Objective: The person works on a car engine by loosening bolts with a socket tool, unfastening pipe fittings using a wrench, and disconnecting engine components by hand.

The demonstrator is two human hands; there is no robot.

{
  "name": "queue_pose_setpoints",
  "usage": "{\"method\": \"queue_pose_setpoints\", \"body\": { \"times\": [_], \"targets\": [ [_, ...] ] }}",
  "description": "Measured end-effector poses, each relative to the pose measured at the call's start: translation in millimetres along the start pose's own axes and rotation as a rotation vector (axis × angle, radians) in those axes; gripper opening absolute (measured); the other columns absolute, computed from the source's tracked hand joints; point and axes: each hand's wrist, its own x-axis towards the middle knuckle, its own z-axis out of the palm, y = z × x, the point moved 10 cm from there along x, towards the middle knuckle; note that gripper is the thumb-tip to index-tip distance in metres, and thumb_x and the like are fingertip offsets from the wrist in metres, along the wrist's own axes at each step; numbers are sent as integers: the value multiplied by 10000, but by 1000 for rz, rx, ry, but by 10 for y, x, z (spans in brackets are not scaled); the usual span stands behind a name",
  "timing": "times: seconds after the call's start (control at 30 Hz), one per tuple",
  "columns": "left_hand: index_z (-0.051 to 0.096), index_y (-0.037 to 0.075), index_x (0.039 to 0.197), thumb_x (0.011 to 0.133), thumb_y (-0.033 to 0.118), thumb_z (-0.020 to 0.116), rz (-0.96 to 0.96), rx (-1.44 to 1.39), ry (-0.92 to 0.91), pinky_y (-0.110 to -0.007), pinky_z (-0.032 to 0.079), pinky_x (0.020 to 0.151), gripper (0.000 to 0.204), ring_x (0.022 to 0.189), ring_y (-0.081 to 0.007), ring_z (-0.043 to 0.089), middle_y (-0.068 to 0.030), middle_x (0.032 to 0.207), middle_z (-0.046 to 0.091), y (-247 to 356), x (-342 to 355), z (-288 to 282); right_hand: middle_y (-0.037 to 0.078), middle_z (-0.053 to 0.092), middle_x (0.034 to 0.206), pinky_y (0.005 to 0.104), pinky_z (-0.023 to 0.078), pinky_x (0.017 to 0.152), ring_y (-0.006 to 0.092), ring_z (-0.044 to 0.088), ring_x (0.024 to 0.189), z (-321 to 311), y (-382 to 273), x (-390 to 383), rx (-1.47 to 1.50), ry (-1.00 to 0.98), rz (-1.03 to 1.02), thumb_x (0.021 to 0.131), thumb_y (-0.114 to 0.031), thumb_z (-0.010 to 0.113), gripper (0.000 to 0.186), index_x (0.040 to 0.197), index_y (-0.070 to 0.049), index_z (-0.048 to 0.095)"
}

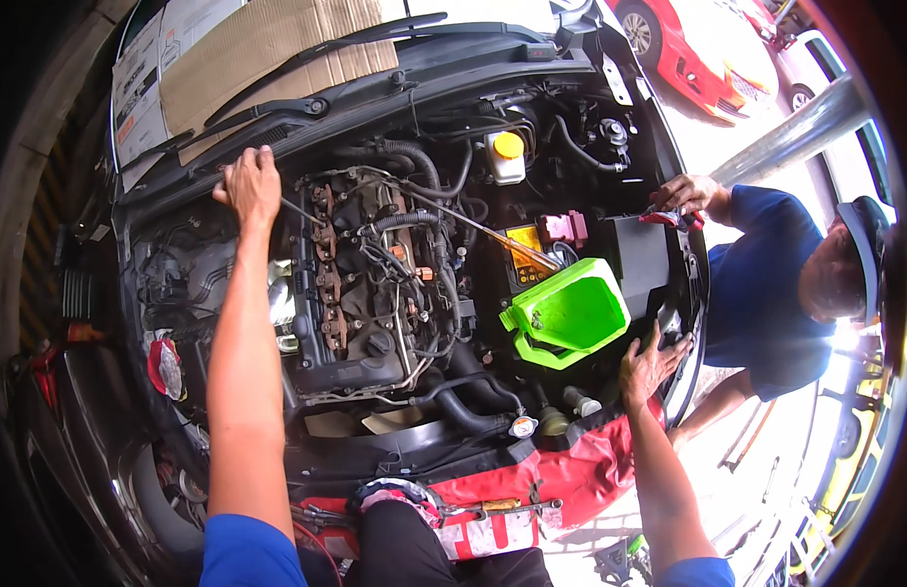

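One thin bar [302, 212]: just right of your left hand [250, 188], long axis slanting rightward, toward the engine [375, 284]
Nearer fingers: left, curled; cannot tell if gripping the bar
Your right hand [654, 367]: spread, released, near the green container [576, 305]

The container [583, 311] sits right of the engine [361, 328], cardboard [248, 59] behind, the cover [571, 474] before.

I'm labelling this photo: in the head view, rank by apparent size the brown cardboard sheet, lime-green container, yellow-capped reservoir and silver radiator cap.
1. Brown cardboard sheet
2. Lime-green container
3. Yellow-capped reservoir
4. Silver radiator cap
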Motion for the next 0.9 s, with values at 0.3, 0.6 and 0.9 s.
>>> {"method": "queue_pose_setpoints", "body": {
  "times": [0.3,0.6,0.9],
  "targets": [
    [588,94,1283,1083,158,501,393,-12,-332,-559,451,1047,227,1215,-442,632,-209,1242,681,-28,-20,-79,320,102,1749,585,194,1299,510,104,1625,-63,12,-18,-44,97,-61,972,-297,706,675,1608,-309,480],
    [577,72,1221,1095,103,464,131,-131,-490,-560,498,887,172,1143,-509,650,-269,1149,718,-249,-121,-1003,295,92,1762,545,215,1304,476,109,1634,-41,1,-24,-29,95,-49,986,-309,701,677,1616,-351,457],
    [602,49,1211,1099,137,491,128,-156,-415,-576,527,897,180,1119,-510,667,-271,1126,736,-257,-629,-944,299,65,1763,559,215,1304,486,97,1634,0,14,-8,-13,85,-48,979,-325,696,686,1621,-356,455]
  ]
}}
